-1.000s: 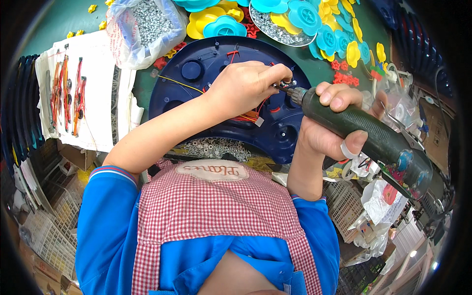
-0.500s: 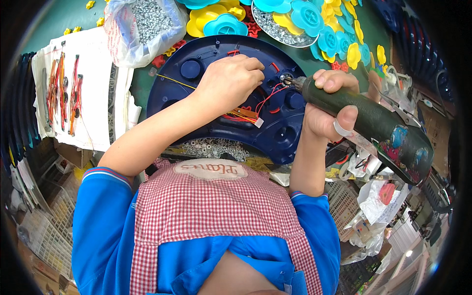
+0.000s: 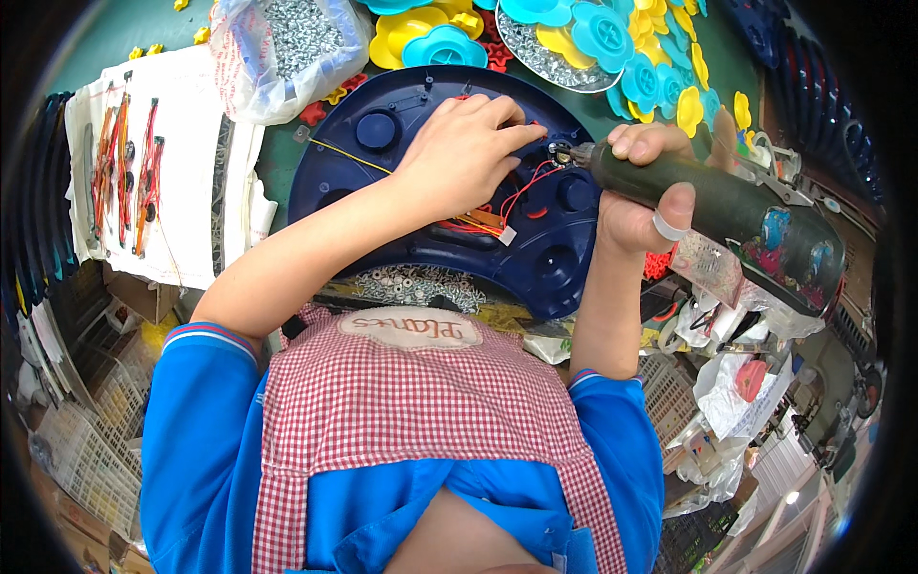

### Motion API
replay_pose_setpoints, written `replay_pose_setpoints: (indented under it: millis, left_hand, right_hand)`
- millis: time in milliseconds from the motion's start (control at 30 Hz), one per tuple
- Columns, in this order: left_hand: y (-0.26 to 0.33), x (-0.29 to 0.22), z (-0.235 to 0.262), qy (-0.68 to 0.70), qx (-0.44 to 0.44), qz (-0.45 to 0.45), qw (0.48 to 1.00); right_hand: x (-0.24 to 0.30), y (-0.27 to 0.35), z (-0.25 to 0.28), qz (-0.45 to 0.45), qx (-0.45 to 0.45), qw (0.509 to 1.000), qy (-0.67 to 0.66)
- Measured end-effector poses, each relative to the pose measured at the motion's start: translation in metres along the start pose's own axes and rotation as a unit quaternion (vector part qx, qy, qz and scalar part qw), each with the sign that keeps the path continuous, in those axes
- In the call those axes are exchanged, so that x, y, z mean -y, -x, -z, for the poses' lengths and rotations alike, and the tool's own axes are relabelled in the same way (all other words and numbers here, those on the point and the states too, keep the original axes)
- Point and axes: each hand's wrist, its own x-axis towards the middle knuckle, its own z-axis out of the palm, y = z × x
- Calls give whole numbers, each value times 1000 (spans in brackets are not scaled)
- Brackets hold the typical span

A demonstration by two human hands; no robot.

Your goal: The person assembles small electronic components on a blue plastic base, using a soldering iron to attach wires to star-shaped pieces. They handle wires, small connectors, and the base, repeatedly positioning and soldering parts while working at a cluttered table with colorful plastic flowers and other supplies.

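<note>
My right hand (image 3: 633, 222) is wrapped round a dark green power screwdriver (image 3: 736, 215). Its tip points left, down at a small round metal part (image 3: 561, 154) in a dark blue curved plastic shell (image 3: 330, 182). Over the shell's middle reaches my left hand (image 3: 459, 153), fingers apart, the index finger stretched toward the screwdriver tip and close to a small red piece. What lies under the palm is hidden. Red wires (image 3: 516, 199) run from the round part to a white connector (image 3: 507, 235), beside a narrow orange-brown strip partly below my left wrist.
A plastic bag of screws (image 3: 296, 48) stands behind the shell, and a round dish of screws (image 3: 521, 48) sits among yellow and turquoise flower-shaped parts. Wired strips (image 3: 124, 182) lie on white sheets at left. More small metal parts (image 3: 411, 287) are at the shell's near edge.
My left hand has opened from a curled grip, its index finger now extending rightward. The screwdriver and shell have shifted slightly in view, the tip staying at the round part.
</note>
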Motion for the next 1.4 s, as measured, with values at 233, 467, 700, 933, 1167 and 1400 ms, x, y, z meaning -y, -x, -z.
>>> replay_pose_setpoints:
  millis: [233, 467, 700, 933, 1167, 1400]
  left_hand:
    - [1, 1, -10, 47, 24, 32, 998]
    - [2, 0, -10, 58, 12, 32, 998]
    - [2, -3, -8, 50, 18, 34, 998]
    - [36, 11, 75, 39, 18, -19, 999]
    - [40, 8, 72, -153, 55, -184, 969]
    - [54, -6, 89, 38, 111, -25, 993]
  right_hand:
    - [2, 2, -4, 17, -11, 1000, 2]
    - [-1, 6, -3, -7, -4, 1000, 27]
    - [-11, 1, 5, -11, 74, 996, -37]
    - [52, 19, 38, 123, -124, 984, 15]
    - [61, 45, 53, 17, -246, 905, 347]
    - [55, 71, -28, 11, 168, 893, 417]
